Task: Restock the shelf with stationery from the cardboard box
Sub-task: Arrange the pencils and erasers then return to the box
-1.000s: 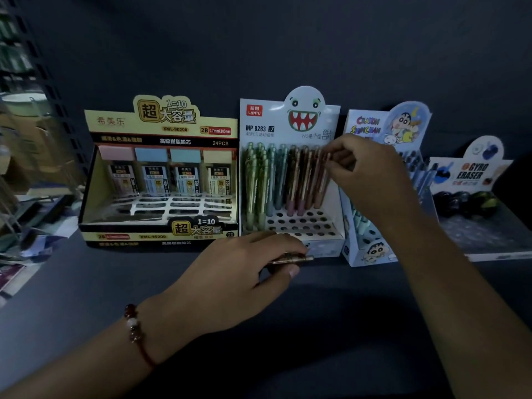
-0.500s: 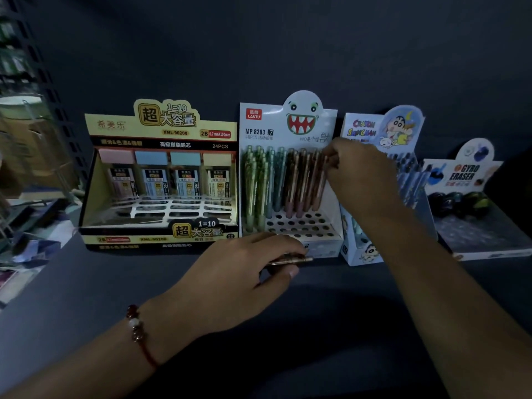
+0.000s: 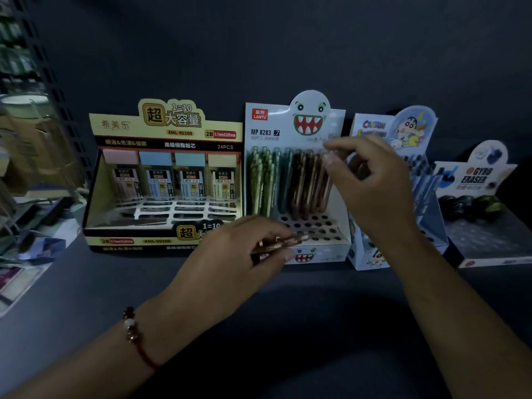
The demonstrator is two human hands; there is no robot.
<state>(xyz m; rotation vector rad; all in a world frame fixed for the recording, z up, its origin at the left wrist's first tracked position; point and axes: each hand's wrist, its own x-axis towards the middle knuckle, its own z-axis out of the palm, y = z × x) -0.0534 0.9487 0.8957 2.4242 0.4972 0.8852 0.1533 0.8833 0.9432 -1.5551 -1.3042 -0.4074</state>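
Observation:
A white monster-face pencil display (image 3: pixel 296 125) stands on the dark shelf (image 3: pixel 288 312). Green pencils (image 3: pixel 260 182) and bronze pencils (image 3: pixel 305 185) stand in its back rows, and its front holes (image 3: pixel 313 226) are bare. My left hand (image 3: pixel 230 254) grips a small bundle of rose-gold pencils (image 3: pixel 280 243) just in front of the display's base. My right hand (image 3: pixel 371 182) hovers by the tops of the rightmost bronze pencils. Its thumb and forefinger are apart, and I see nothing held between them.
A yellow lead-refill display (image 3: pixel 164 180) sits left of the pencil display. A cartoon pen display (image 3: pixel 371 128) and a Gyro Eraser display (image 3: pixel 483 174) stand to the right. A perforated shelf upright (image 3: pixel 43 67) and blurred goods are at the far left.
My right hand's fingers have spread apart at the tops of the bronze pencils, where they pinched before. My left hand has lifted slightly with its bundle.

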